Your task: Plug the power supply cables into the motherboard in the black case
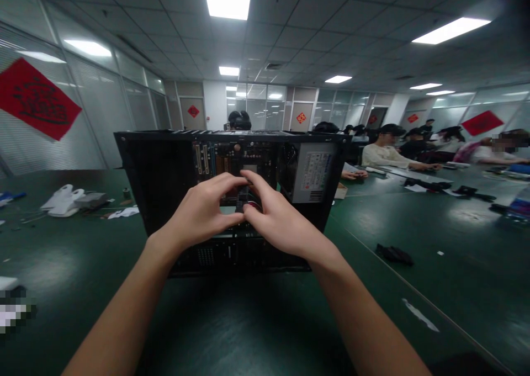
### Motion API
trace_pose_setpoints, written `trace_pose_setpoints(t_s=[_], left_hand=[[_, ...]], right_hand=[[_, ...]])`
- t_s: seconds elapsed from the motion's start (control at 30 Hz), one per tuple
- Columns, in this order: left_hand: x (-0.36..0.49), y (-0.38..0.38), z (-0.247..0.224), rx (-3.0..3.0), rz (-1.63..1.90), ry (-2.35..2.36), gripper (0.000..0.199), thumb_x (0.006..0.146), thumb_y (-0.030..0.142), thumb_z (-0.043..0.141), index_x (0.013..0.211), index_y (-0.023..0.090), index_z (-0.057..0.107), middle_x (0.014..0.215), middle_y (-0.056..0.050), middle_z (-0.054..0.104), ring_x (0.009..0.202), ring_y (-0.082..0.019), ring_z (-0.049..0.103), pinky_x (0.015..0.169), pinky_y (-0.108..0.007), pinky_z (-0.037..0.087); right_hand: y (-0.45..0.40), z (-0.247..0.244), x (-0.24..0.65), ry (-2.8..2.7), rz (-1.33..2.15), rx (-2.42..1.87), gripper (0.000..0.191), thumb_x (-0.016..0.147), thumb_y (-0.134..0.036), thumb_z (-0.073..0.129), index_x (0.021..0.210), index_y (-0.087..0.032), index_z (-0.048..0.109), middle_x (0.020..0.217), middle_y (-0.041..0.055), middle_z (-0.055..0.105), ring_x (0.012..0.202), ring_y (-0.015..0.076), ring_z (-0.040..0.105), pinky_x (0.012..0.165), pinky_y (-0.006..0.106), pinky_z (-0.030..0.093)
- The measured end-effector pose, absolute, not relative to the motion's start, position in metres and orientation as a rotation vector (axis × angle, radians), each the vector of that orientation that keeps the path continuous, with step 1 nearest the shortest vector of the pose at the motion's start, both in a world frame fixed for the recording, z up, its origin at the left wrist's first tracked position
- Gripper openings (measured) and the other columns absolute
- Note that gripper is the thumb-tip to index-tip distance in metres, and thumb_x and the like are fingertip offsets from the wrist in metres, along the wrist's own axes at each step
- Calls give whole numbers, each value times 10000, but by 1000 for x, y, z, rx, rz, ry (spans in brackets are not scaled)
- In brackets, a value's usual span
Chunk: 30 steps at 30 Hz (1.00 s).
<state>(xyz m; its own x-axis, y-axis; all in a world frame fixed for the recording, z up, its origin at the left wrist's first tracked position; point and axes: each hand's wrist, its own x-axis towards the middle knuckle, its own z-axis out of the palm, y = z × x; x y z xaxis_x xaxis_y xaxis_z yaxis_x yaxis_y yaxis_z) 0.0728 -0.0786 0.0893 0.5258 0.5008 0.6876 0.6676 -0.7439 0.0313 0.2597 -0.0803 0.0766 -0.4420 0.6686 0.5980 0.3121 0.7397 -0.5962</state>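
An open black computer case (161, 199) stands on the green table, its inside facing me. Inside it are a circuit board (252, 148) with slots and, at the right, a grey power supply (313, 173) with a label. Both hands meet in front of the board around a small black part (241, 199). My left hand (206, 207) pinches it from the left with thumb and fingers. From the right, my right hand (275, 213) closes its thumb and fingers on the same part. Fingertips cover much of it, and a thin reddish wire shows beside the right thumb.
White plastic bags (66, 199) and a grey box (91, 200) lie at the left. A black cloth-like item (394, 254) and a paper strip (420, 314) lie at the right. People sit along the table at the far right.
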Motion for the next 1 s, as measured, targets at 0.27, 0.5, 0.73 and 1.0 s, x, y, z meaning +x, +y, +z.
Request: trace_pose_setpoints(t_s=[0.27, 0.5, 0.73, 1.0], left_hand=[[88, -83, 84, -2018, -976, -859, 301, 889, 234, 593, 1187, 195, 595, 1132, -93, 666, 1010, -227, 641, 820, -335, 536], [98, -83, 76, -1896, -1042, -740, 242, 921, 236, 572, 1155, 188, 611, 1094, -89, 681, 962, -207, 652, 815, -323, 537], [96, -85, 77, -1893, -1132, -708, 208, 918, 214, 587, 1110, 175, 655, 1075, -95, 707, 957, -204, 673, 799, -316, 545], [78, -75, 76, -1843, -1143, -716, 176, 896, 238, 631, 1053, 205, 701, 1049, -65, 748, 936, -192, 695, 837, -323, 522]], right_hand=[[-64, 80, 265, -1836, 567, -628, 617, 827, -194, 555, 1435, -227, 455, 1426, 56, 533, 1311, 240, 498, 1143, 448, 372], [-55, 83, 270, -1667, 552, -574, 508, 840, -280, 621, 1341, -219, 562, 1169, 53, 685, 1132, 242, 620, 1049, 456, 469], [-61, 80, 261, -1666, 555, -569, 497, 844, -317, 640, 1328, -220, 588, 1195, 58, 682, 1144, 246, 615, 1048, 451, 470], [-60, 80, 266, -1780, 335, -629, 420, 972, -276, 422, 1357, -223, 577, 1343, 43, 612, 1283, 227, 527, 1139, 431, 378]])
